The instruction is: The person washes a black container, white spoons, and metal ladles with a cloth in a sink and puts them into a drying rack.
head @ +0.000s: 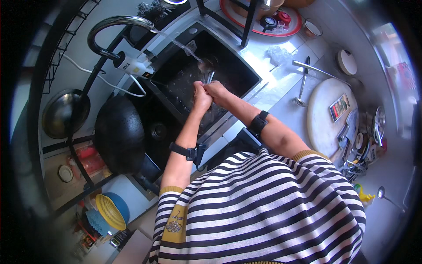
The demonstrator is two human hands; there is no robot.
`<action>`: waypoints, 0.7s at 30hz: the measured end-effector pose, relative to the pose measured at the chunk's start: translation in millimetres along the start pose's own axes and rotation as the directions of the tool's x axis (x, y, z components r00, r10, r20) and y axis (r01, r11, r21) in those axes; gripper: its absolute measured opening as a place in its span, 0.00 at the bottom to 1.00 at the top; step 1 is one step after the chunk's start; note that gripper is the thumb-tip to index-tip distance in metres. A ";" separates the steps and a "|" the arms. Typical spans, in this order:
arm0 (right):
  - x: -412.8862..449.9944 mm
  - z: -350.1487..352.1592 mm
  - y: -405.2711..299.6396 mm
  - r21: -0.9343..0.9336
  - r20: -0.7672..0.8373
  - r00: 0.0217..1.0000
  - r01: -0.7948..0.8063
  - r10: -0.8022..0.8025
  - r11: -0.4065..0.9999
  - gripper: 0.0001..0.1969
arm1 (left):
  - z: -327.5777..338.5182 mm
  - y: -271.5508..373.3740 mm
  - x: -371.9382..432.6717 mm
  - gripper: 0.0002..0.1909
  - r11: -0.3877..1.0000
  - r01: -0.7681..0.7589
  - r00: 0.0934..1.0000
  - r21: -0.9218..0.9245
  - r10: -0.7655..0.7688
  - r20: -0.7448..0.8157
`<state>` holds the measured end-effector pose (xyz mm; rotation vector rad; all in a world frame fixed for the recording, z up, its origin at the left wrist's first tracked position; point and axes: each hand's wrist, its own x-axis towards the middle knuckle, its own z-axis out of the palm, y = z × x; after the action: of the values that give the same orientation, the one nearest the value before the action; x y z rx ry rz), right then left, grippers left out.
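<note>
Over the dark kitchen sink [171,87], my left hand [201,94] and my right hand [216,89] are pressed together. Between them they grip shiny metal utensils [210,77], probably spoons; the exact kind and number are hard to make out. The held ends are hidden by my fingers. Water [178,44] arcs from the curved chrome faucet [120,20] onto the far end of the utensils and splashes there. A black strap with a small device circles each forearm.
To the left stand a black wok [120,135] and a metal lid [66,114]. On the right counter lie a ladle [303,84] and a round cutting board [319,112] bearing a phone [339,107] and a cleaver [352,122]. Behind the sink, a black rack leg [249,24] stands beside a red-rimmed tray [293,28].
</note>
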<state>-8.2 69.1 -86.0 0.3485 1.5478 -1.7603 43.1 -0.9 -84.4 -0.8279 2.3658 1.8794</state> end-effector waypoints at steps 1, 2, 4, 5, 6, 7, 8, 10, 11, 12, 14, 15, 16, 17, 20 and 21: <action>-8.4 2.0 -7.5 -0.008 0.005 1.000 -0.003 0.003 1.000 0.12 | -8.5 -2.8 -0.6 0.24 0.917 -0.199 0.980 0.346 0.184 0.076; -17.5 5.6 -14.4 -0.206 -0.050 0.998 0.024 -0.036 0.978 0.13 | -27.2 -2.9 7.2 0.34 0.987 -0.096 0.943 0.129 0.048 0.330; 12.7 -9.6 -6.9 -0.553 -0.076 0.966 0.164 -0.245 0.817 0.17 | -50.0 42.2 18.1 0.37 0.991 -0.049 0.839 0.127 -0.028 0.544; 26.3 -13.8 -8.5 -0.550 -0.086 0.965 0.161 -0.247 0.819 0.17 | -58.1 62.5 17.4 0.37 0.980 -0.062 0.833 0.188 -0.053 0.551; 33.2 -13.2 -10.4 -0.772 0.072 0.897 0.326 -0.435 0.546 0.16 | -66.0 72.3 18.8 0.37 0.981 -0.101 0.827 0.167 -0.010 0.562; 14.8 0.8 -20.7 -0.748 0.039 0.911 0.299 -0.410 0.593 0.15 | -78.3 70.5 18.8 0.38 0.983 -0.122 0.830 0.136 0.026 0.557; -6.2 9.3 -37.3 -0.720 -0.010 0.920 0.265 -0.391 0.642 0.14 | -83.8 77.8 16.5 0.38 0.995 -0.066 0.817 0.074 0.011 0.577; 2.7 -7.4 -46.7 -0.592 -0.047 0.948 0.227 -0.314 0.773 0.13 | -85.0 110.5 18.9 0.38 0.981 -0.064 0.857 0.184 -0.041 0.514; 7.1 -17.8 -47.7 -0.447 -0.047 0.973 0.182 -0.226 0.876 0.12 | -86.0 122.6 21.5 0.39 0.957 -0.040 0.900 0.288 -0.091 0.426; 8.1 -28.2 -43.9 -0.632 -0.034 0.924 0.276 -0.382 0.724 0.11 | -85.0 128.8 25.0 0.37 0.912 -0.138 0.985 0.387 0.086 0.148; -2.2 -33.0 -39.5 -0.865 -0.026 0.818 0.269 -0.575 0.423 0.10 | -98.5 115.8 48.7 0.36 0.735 -0.220 0.815 0.641 0.499 -0.293; -16.8 -27.4 -39.5 -0.925 -0.020 0.787 0.220 -0.617 0.311 0.10 | -115.6 95.2 66.5 0.35 0.616 -0.174 0.607 0.768 0.681 -0.409; -29.7 -31.1 -42.7 -0.937 0.081 0.745 0.283 -0.662 0.203 0.10 | -120.8 93.5 77.8 0.34 0.682 -0.272 0.638 0.679 0.656 -0.404; -31.2 -37.3 -42.9 -0.936 0.103 0.722 0.303 -0.685 0.179 0.09 | -123.6 96.7 85.8 0.33 0.730 -0.365 0.667 0.578 0.638 -0.385; -43.8 -35.1 -41.3 -0.942 0.166 0.697 0.322 -0.698 0.096 0.09 | -138.4 83.7 106.7 0.28 0.613 -0.479 0.635 0.628 0.736 -0.235; -46.9 -35.5 -42.2 -0.944 0.157 0.701 0.313 -0.696 0.103 0.08 | -138.9 81.7 110.4 0.25 0.600 -0.485 0.618 0.636 0.750 -0.236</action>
<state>-14.7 118.2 -33.2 -0.6637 2.9414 -0.8135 -41.7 -159.0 -7.4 -0.4183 3.6529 1.0101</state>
